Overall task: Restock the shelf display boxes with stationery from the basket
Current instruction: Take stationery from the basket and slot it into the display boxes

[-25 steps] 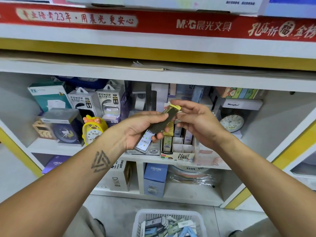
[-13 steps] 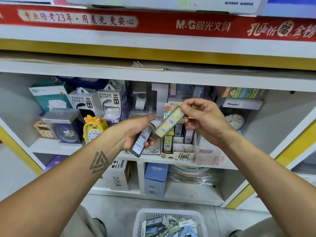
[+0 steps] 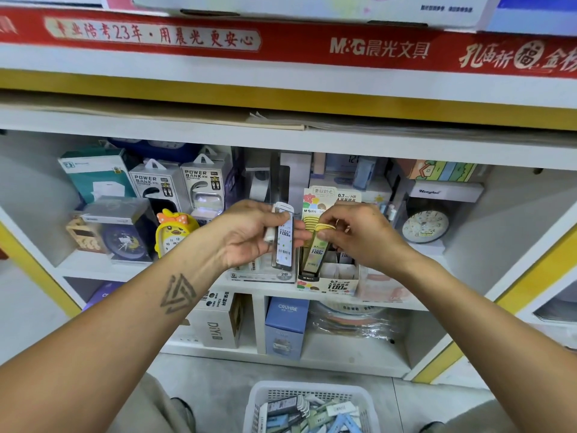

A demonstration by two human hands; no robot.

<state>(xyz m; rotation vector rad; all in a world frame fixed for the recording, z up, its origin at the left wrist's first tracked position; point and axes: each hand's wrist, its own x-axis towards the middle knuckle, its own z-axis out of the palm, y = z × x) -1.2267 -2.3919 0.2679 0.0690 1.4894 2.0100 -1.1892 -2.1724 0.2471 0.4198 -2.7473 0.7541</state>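
Shelf sign (image 3: 379, 50): reads "M&G"
Display box (image 3: 331, 284): on the shelf; marked "0.7 HB", "100"
Basket (image 3: 312, 393): on the floor below; stock left
Left hand (image 3: 249, 235): clamped on white lead case (image 3: 284, 242), "100"
Right hand (image 3: 359, 232): pinching yellow lead case (image 3: 313, 254) over the box; risk: wrong slot, case jams

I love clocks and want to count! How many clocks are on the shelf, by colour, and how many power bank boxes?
Yellow chick clock: 1
Dark blue clock: 1
White round clock: 1
Power bank boxes: 2
Total: 5
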